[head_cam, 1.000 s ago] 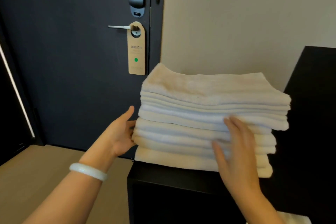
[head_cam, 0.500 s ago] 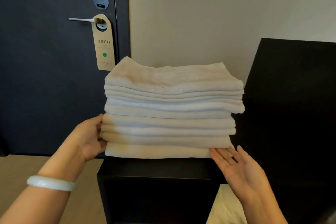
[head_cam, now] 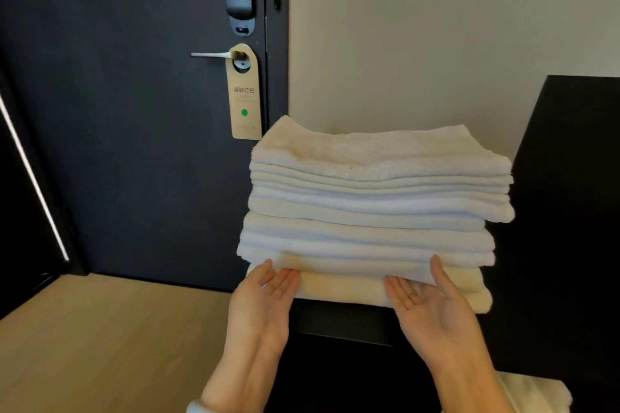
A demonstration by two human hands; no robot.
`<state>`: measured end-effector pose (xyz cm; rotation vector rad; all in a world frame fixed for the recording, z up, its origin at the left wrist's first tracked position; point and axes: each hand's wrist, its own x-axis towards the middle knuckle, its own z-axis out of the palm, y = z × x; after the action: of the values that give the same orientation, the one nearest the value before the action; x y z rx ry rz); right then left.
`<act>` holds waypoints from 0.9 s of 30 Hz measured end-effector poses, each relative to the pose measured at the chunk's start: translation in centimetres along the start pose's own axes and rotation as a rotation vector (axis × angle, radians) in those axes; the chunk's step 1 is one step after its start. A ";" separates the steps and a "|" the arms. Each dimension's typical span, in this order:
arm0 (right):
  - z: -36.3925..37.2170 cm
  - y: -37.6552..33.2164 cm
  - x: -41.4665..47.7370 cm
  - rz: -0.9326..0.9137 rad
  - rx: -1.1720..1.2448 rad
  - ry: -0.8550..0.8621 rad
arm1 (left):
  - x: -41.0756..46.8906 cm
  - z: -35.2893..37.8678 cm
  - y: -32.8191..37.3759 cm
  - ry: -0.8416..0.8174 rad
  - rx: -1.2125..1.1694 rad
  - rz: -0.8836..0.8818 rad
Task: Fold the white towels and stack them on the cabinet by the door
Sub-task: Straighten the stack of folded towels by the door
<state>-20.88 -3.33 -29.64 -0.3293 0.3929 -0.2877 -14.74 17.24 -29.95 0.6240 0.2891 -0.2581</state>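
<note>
Stack of folded white towels (head_cam: 375,208) sitting on black cabinet (head_cam: 339,320), just beside dark door (head_cam: 134,144). Left hand (head_cam: 263,303) reaching palm-up, fingers straight and together, tips touching lower front edge of stack near left corner. Right hand (head_cam: 436,310) doing likewise further right, fingers slightly spread, thumb lying against second-lowest towel. Neither hand gripping. Paper hanger (head_cam: 244,100) hanging from door handle (head_cam: 211,55). Another white cloth (head_cam: 533,392) showing at bottom right.

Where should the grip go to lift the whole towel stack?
Under the bottom towel, coming from the front, one palm-up hand near each end, where the left hand and right hand sit now. The towel stack is tall, soft and loosely layered, so side pinches would likely shear it.
</note>
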 end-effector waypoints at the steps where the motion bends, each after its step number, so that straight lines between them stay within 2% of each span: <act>1: 0.1 -0.1 0.1 -0.003 -0.003 0.005 | 0.1 -0.3 0.1 0.001 -0.029 0.032; 5: 0.3 -0.1 0.3 -0.012 0.067 -0.057 | 0.8 -0.9 0.3 -0.049 -0.122 0.044; 9: -0.4 -0.4 1.1 -0.036 0.077 -0.039 | 3.3 -0.6 3.1 -0.122 -0.229 -0.004; 11: -0.4 -0.5 1.2 -0.039 0.049 -0.032 | 4.1 0.0 4.0 -0.175 -0.178 -0.030; 14: 0.0 0.1 1.5 -0.057 0.024 -0.062 | 4.5 1.8 4.0 -0.253 0.083 0.003; 16: 0.3 0.5 1.7 -0.088 0.006 -0.082 | 4.6 3.0 3.8 -0.249 0.192 0.046; 21: 1.0 0.9 2.3 -0.231 -0.042 -0.021 | 5.3 3.3 4.6 -0.179 0.261 0.063; 27: 0.8 0.2 3.1 -0.246 -0.207 0.080 | 5.5 2.0 4.4 -0.161 0.251 0.042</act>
<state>-17.78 -3.97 -30.04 -0.5724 0.4629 -0.5031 -7.82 18.65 -27.89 0.8512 0.0884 -0.3054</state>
